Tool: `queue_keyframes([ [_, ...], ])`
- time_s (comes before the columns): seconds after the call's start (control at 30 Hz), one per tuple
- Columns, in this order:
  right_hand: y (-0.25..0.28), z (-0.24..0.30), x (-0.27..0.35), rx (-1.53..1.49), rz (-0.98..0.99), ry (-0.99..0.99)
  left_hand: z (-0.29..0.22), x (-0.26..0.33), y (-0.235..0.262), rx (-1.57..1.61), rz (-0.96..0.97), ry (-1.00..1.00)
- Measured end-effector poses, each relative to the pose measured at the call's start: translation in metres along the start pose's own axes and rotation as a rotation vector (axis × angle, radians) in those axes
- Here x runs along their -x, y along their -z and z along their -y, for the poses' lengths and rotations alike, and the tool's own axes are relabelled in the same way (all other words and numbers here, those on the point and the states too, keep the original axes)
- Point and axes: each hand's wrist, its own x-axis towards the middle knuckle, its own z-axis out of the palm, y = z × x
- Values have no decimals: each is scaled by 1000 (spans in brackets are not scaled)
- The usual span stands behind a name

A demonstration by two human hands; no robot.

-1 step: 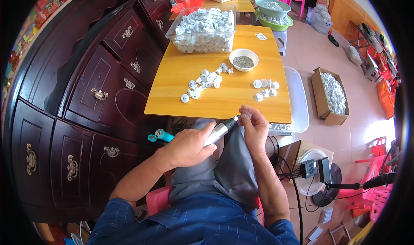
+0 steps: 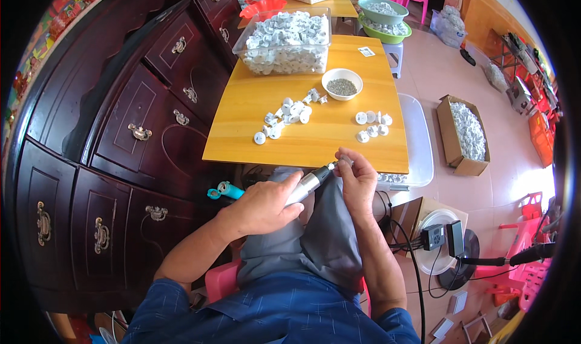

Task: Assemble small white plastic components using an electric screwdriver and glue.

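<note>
My left hand (image 2: 266, 206) is wrapped round a silver and black electric screwdriver (image 2: 307, 185), which slants up to the right above my lap. At its tip, my right hand (image 2: 358, 183) pinches a small whitish part, mostly hidden by the fingers. Both hands are just off the near edge of the yellow wooden table (image 2: 302, 153). On the table lie a loose heap of white plastic parts (image 2: 293, 112) and a smaller group of round white parts (image 2: 372, 126) to its right. Behind them stands a white bowl (image 2: 330, 77) of small metal pieces, apparently screws.
A clear bin (image 2: 281, 65) heaped with white parts stands at the table's far left. Dark drawers (image 2: 121, 150) line the left side. To the right are a clear tub (image 2: 423, 144), a cardboard box (image 2: 449, 138) of white parts and a black cable (image 2: 417, 271).
</note>
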Motion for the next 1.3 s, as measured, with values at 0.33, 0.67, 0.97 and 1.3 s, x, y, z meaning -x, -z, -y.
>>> queue_keyframes([
  [0.33,2,-1,-1,60,47,-21,-1,0,8,26,20,-10],
  [0.67,3,1,-1,24,27,-36,1,-1,8,78,30,2],
  [0.97,-3,0,-1,198,45,43,17,0,1,140,31,8],
  [1.3,13,-21,-1,172,115,59,20,0,-5,121,54,-2],
])
